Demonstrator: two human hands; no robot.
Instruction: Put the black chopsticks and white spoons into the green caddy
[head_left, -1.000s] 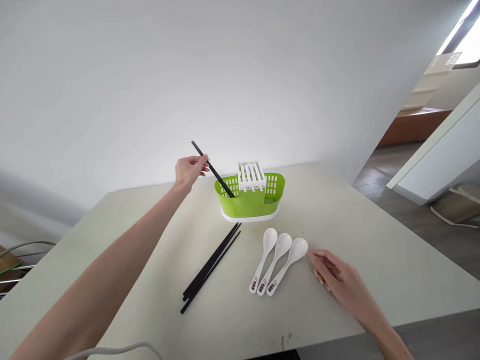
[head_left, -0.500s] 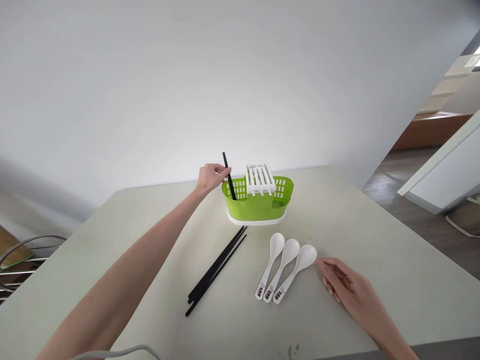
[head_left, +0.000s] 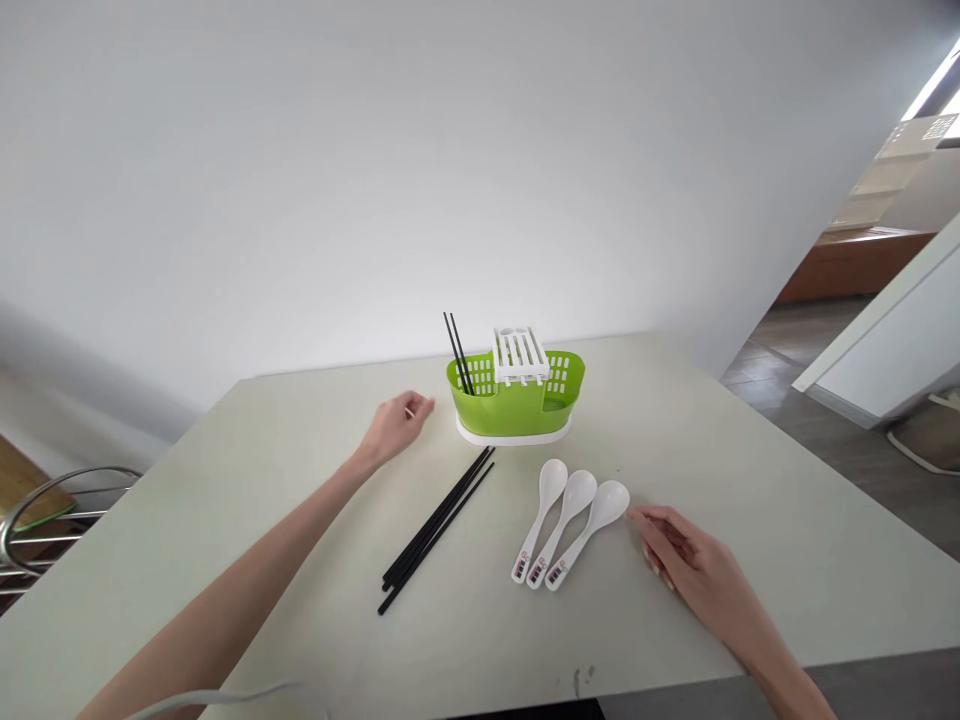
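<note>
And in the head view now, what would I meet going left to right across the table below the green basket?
Left forearm → loose black chopsticks → three white spoons → right hand.

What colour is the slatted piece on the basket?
White; the slatted piece shows best in the head view.

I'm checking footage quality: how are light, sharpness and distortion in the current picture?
All in the head view: soft light, the wall brightest behind the green cutlery basket; window at upper right overexposed; white spoons fairly sharp, their handle prints unreadable; apparent wide-angle stretching towards the edges.
</note>
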